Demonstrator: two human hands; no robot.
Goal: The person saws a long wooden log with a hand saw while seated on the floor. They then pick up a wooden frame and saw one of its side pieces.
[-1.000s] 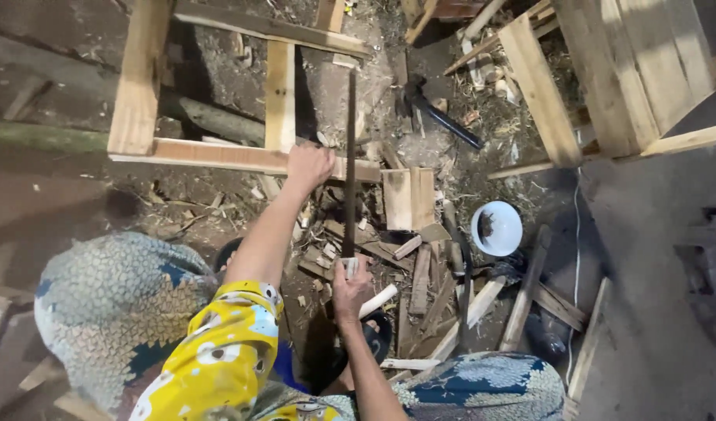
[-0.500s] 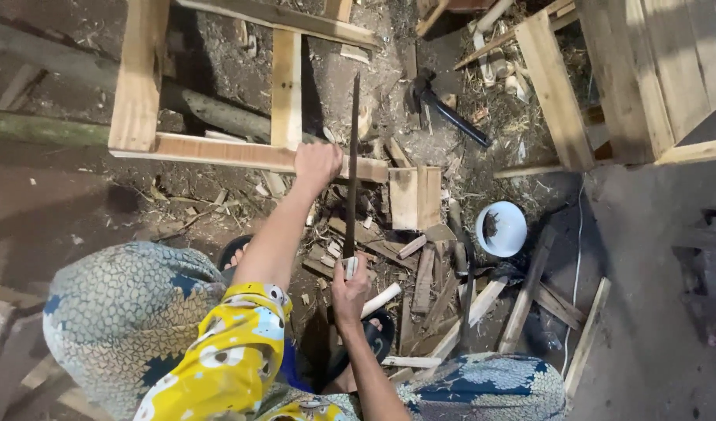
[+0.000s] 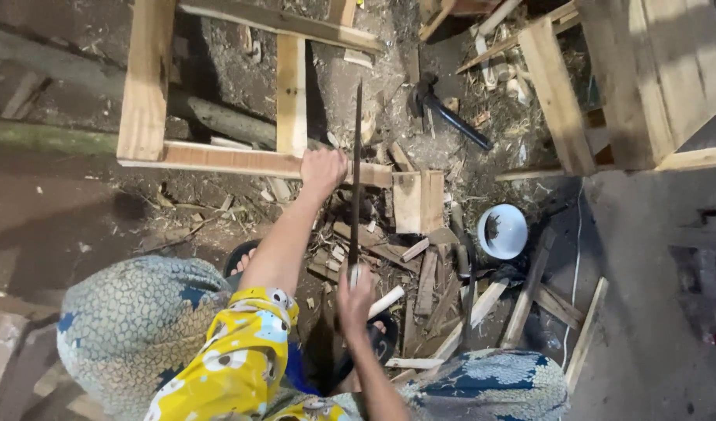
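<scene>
A pale wooden frame of rough planks lies across the dirt ground, its near rail running left to right with 2 uprights rising from it toward the top of the view. To the right stands a second wooden structure of wider boards, well apart from the frame. Below, the person's knees are covered by patterned cloth, and a yellow printed sleeve runs up the left arm. Between the knees and the frame spreads a heap of wood offcuts, short sticks and splinters lying at all angles. A white bowl sits on the ground at the right edge of that heap, and a dark hammer lies on the dirt beyond it, near the second structure. A square block of wood rests against the right end of the near rail. The left hand is closed over the near rail, fingers wrapped on its top edge, just beside the saw. The right hand is closed around the handle end of a long thin saw, whose dark blade runs straight away from the person and crosses the near rail just right of the left hand. 1 dark sandal shows under the right forearm.
</scene>
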